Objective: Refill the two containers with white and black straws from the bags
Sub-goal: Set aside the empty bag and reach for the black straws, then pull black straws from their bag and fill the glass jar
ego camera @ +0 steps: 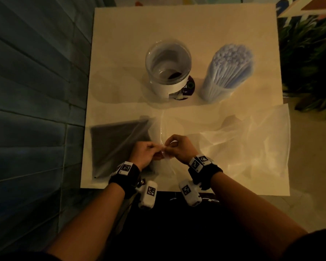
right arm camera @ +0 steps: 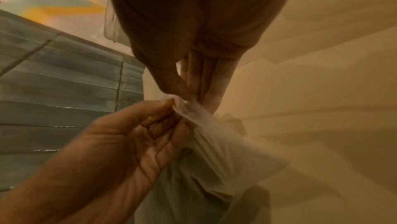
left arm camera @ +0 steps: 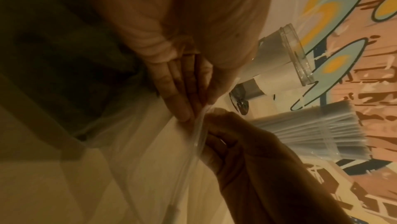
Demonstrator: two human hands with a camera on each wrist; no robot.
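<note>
A clear plastic bag of black straws [ego camera: 119, 146] lies at the near left of the white table [ego camera: 120, 34]. My left hand [ego camera: 149, 152] and right hand [ego camera: 179, 147] both pinch the bag's open edge [ego camera: 164, 149], close together and facing each other. The same edge [left arm camera: 199, 125] runs between the fingertips in the left wrist view, and it shows bunched [right arm camera: 187, 108] in the right wrist view. At the table's middle stands an empty clear container [ego camera: 167, 68] with a white label. To its right a second container [ego camera: 228, 72] is packed with white straws.
A large, flattened clear bag [ego camera: 252, 140] lies crumpled on the near right of the table. A leafy plant [ego camera: 312, 59] stands off the table's right edge. A dark panelled wall [ego camera: 36, 91] runs along the left side.
</note>
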